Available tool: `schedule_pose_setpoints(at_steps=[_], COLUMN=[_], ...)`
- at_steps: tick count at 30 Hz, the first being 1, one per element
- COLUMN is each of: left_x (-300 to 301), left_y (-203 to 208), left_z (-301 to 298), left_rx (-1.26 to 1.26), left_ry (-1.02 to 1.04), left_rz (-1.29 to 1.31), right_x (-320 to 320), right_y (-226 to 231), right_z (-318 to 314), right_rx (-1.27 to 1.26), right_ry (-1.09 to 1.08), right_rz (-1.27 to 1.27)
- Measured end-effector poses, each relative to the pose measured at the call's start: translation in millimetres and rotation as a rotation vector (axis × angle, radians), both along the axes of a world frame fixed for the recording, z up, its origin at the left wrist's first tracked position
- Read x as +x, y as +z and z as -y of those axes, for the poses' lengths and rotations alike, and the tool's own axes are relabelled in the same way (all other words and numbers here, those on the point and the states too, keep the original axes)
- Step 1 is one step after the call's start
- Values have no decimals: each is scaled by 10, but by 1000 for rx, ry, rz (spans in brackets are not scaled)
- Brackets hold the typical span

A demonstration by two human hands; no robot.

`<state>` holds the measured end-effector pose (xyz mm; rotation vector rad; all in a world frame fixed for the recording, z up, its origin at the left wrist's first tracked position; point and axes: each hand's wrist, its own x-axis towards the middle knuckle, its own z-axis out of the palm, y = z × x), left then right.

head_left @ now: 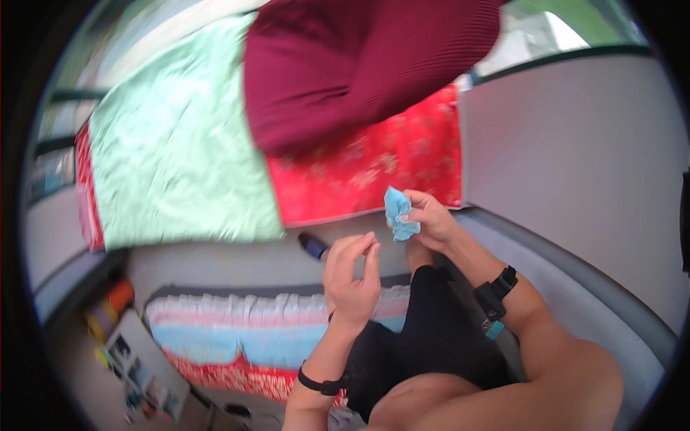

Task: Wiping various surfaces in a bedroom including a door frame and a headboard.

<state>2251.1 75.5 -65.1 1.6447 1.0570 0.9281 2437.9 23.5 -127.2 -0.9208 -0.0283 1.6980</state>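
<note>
My right hand [433,221] is closed on a small crumpled light-blue cloth [399,213], pinched between thumb and fingers. The cloth stands up from the grip, its folds facing my left hand. To the left and a little lower, my left hand [351,280] is raised with bent fingers, the thumb and index tips brought close together. Whatever may lie between those tips is too small to make out. The two hands are apart. Beneath them are my black shorts [431,337] and a dark slipper [312,246] on the floor.
Ahead lies a red patterned mat [402,154] with a pale green cloth [180,144] over its left part. A large maroon ribbed cloth [359,72] covers the far middle. A striped cushioned seat [244,334] is below. At right stands a grey panel [575,129]; lower left, a small rack [147,363].
</note>
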Motion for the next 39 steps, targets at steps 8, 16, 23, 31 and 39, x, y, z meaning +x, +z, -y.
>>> schedule_pose_setpoints(at_steps=[8, 16, 23, 31, 39], left_x=[-2185, -3305, -3380, -3278, -2695], left_y=[416, 497, 255, 288, 456], left_z=[-320, -380, -411, -285, -164], left_rx=[-105, -200, -598, -791, -840], left_ry=[179, 299, 424, 542, 496], left_rz=[-122, -120, 403, 540, 425], right_x=[-2284, -3383, -3483, -1592, 1607], right_y=[451, 554, 668, 732, 816], right_z=[-954, -1237, -1223, -1367, -1758], right_rx=[25, 51, -122, -433, -755], right_ry=[524, 734, 675, 208, -269], right_rz=[-58, 22, 241, 904, 1606])
